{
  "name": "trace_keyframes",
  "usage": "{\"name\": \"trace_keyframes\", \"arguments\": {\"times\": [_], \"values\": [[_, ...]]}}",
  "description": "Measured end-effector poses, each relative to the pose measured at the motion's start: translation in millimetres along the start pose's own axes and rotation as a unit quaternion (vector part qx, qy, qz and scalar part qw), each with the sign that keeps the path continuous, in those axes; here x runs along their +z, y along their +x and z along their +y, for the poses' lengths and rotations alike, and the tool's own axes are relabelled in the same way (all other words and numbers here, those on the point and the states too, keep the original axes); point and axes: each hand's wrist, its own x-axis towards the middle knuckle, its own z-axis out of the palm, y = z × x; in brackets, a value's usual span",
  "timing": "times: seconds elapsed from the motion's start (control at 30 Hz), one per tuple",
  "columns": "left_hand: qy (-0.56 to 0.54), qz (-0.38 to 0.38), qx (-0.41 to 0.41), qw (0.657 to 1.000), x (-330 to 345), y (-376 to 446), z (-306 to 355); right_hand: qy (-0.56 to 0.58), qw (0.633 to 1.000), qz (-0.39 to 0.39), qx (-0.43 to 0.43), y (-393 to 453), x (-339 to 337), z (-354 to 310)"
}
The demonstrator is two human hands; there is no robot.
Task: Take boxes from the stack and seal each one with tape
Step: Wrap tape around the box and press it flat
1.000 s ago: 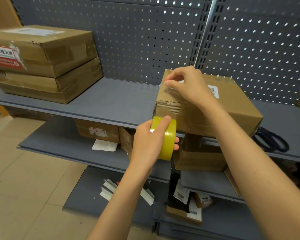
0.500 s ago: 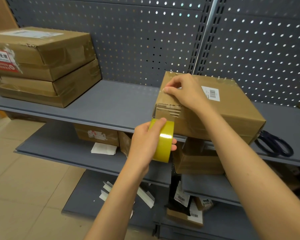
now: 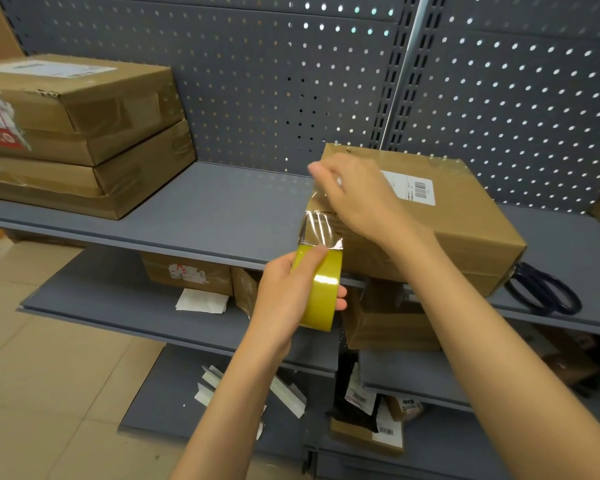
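A yellow tape roll (image 3: 317,287) is gripped by the left hand (image 3: 288,296) at the centre of the frame, thumb laid on its upper rim. A clear tape strip (image 3: 319,227) is drawn from it up the near end of the box (image 3: 440,233) at centre right, which overhangs the front edge of the top shelf (image 3: 201,216). The strip's free end appears to be pinched or pressed at the box's upper corner by the right hand (image 3: 357,199); the fingertips are blurred, so which cannot be told.

Several risks are judged likely. The strip already looks creased, so it may be folded onto itself if tension is lost. Tape laid askew would leave the end flaps partly unsealed. The overhanging box could be tipped off the shelf by a hard downward pull.

The box's contents cannot be seen. Two stacked boxes (image 3: 80,133) at upper left are closed and wrapped in tape. Scissors (image 3: 544,289) lie at right, just beside the box.
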Motion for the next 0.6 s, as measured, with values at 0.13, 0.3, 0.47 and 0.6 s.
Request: {"name": "trace_keyframes", "arguments": {"times": [0.13,0.3,0.47,0.6], "values": [[0.001,0.002,0.01,1.0,2,0,-4,-0.149,0.978,-0.144,-0.001,-9,14,-6],[0.013,0.026,0.053,0.998,2,-8,-17,-0.163,0.977,-0.137,0.021,-10,22,-2],[0.048,0.041,0.012,0.998,-1,-17,-39,-0.162,0.977,-0.14,0.017,-9,23,0],[0.071,0.04,0.02,0.996,-6,-20,-48,-0.167,0.977,-0.132,0.014,-8,23,1]]}}
